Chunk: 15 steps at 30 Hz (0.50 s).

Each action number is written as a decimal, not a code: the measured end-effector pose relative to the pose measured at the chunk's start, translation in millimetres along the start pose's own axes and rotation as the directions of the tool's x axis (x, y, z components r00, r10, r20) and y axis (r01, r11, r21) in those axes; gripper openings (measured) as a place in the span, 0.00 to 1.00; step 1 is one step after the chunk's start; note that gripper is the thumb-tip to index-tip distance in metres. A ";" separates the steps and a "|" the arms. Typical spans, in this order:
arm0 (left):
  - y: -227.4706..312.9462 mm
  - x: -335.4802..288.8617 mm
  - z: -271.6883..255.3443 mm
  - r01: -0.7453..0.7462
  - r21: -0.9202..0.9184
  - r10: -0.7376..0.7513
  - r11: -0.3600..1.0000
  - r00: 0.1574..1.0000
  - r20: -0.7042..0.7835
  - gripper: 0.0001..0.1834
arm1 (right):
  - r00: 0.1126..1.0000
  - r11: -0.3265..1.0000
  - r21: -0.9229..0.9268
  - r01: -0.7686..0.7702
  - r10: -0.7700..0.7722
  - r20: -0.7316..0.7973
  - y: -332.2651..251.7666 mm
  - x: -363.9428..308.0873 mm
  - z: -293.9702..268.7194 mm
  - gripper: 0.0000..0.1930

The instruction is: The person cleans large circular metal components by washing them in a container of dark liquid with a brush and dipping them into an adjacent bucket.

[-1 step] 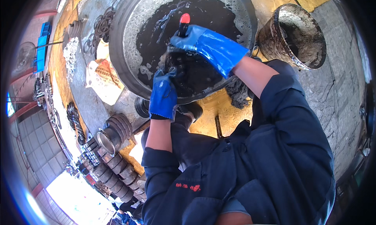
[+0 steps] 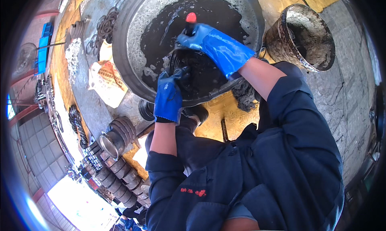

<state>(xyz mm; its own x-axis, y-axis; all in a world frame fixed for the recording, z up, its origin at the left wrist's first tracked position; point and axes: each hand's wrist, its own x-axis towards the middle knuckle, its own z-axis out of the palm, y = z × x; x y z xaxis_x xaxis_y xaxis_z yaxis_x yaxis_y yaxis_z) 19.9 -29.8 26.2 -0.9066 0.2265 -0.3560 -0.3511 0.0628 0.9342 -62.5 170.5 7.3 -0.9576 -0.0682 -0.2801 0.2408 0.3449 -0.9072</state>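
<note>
Both my hands wear blue rubber gloves and work over a large round basin [image 2: 120,50] of dark liquid with grey foam round its edge. My right hand [image 2: 195,37] is closed round a black handle with a red end [image 2: 191,17]; the working end of this tool is hidden beneath the hand. At the near side of the basin, my left hand [image 2: 169,86] grips a dark, wet, ribbed round part [image 2: 175,61]. The part sits just below my right hand, and its far side blends into the black liquid.
A dirt-caked bucket [image 2: 277,40] stands right of the basin. To the left lie a printed bag [image 2: 107,84] and dark rings [image 2: 106,26]. Ribbed metal parts [image 2: 125,130] and stacked metal cylinders [image 2: 116,178] are at lower left. A dark rag-like clump [image 2: 244,96] lies beside the basin.
My right hand and the red-ended handle have shifted slightly. More of the ribbed part shows between my hands. My left hand has barely moved.
</note>
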 end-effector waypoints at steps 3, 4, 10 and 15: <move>-8.6 7.3 -3.5 0.104 -0.257 -0.125 0.961 0.990 -0.066 0.17 | 0.999 1.000 -0.010 -0.024 0.024 -0.035 -4.5 3.3 -4.7 0.19; -4.9 6.5 -1.6 0.064 -0.176 -0.067 0.982 0.998 -0.011 0.15 | 0.998 0.992 0.128 -0.011 0.003 0.059 -13.6 -4.5 -9.3 0.19; 29.4 -14.3 13.5 -0.193 0.346 0.168 0.918 0.980 0.103 0.13 | 0.984 0.988 -0.072 0.137 -0.128 0.127 -10.2 -9.3 12.0 0.18; 15.5 5.3 14.4 0.157 -0.026 -0.157 0.987 0.988 0.001 0.17 | 0.990 0.971 -0.208 -0.114 0.094 -0.104 7.9 12.1 -3.7 0.22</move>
<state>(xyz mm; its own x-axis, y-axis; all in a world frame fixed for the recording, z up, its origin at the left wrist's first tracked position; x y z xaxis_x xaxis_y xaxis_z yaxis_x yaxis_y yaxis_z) 13.0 -13.6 39.1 -0.8403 0.2144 -0.4979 -0.4947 0.0727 0.8660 -72.8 175.8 -2.1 -0.9420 0.0622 -0.3297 0.3099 0.5377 -0.7841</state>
